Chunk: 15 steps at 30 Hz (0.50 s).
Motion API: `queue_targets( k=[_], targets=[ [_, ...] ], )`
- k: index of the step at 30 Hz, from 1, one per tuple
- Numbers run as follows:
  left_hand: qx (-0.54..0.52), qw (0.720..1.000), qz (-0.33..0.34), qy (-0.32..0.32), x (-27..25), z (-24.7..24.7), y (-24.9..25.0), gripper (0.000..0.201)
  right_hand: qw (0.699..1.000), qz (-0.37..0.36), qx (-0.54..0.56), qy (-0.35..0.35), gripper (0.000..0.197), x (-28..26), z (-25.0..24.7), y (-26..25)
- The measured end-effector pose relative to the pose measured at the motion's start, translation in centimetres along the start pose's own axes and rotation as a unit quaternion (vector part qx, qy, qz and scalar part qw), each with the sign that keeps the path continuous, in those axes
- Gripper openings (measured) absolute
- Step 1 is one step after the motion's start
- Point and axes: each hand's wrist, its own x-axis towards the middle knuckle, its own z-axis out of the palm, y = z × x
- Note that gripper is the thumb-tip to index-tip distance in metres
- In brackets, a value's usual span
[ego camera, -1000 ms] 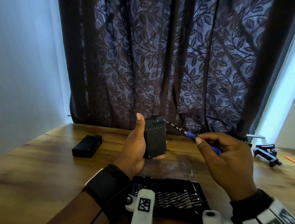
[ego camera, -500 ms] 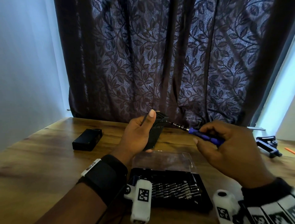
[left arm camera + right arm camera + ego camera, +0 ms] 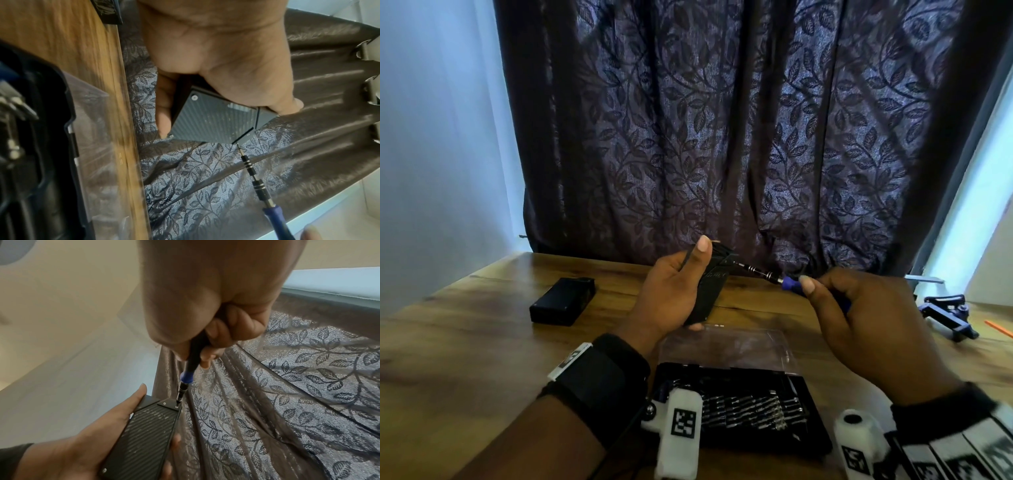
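My left hand (image 3: 674, 291) grips a flat black ribbed case (image 3: 710, 287) upright above the wooden table (image 3: 465, 342), thumb along its near edge. In the left wrist view the case (image 3: 213, 116) shows small screws at its corners. My right hand (image 3: 859, 308) pinches a blue-handled precision screwdriver (image 3: 787, 283). In the right wrist view the screwdriver (image 3: 186, 381) has its tip set on a corner screw of the case (image 3: 148, 426). The same contact shows where the screwdriver (image 3: 257, 183) meets the case's corner in the left wrist view.
An open black bit-set tray (image 3: 739, 411) with a clear lid (image 3: 726, 346) lies near the table's front. A small black box (image 3: 563, 301) sits to the left. A blue clamp-like tool (image 3: 945, 315) lies at the right. A dark leaf-patterned curtain (image 3: 722, 137) hangs behind.
The left hand tilted the case away and lowered it a little. The right hand followed, keeping the screwdriver tip at the case's upper corner.
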Motion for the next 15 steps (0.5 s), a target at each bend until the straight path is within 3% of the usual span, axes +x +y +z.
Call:
queue_targets(
  k=[2, 5, 8, 12, 15],
  targets=[
    [0.002, 1.0, 0.0, 0.0, 0.18, 0.01, -0.08, 0.111, 1.0, 0.009, 0.022, 0.0, 0.042, -0.07, 0.03, -0.1],
    [0.001, 1.0, -0.001, 0.003, 0.29, 0.06, -0.24, 0.119, 0.999, 0.022, 0.044, 0.007, 0.018, -0.1, -0.11, -0.29],
    [0.001, 1.0, 0.006, 0.007, 0.2, 0.09, -0.38, 0.116, 1.0, 0.016, 0.024, 0.005, 0.018, -0.16, -0.01, -0.25],
    [-0.011, 0.999, 0.033, 0.012, -0.1, 0.33, -0.21, 0.092, 1.0, 0.013, 0.009, 0.01, 0.04, -0.17, 0.15, 0.05],
    [-0.006, 0.998, 0.053, 0.027, 0.01, 0.37, -0.09, 0.103, 1.0, 0.008, 0.023, -0.002, 0.049, -0.15, 0.19, 0.05]
  ],
)
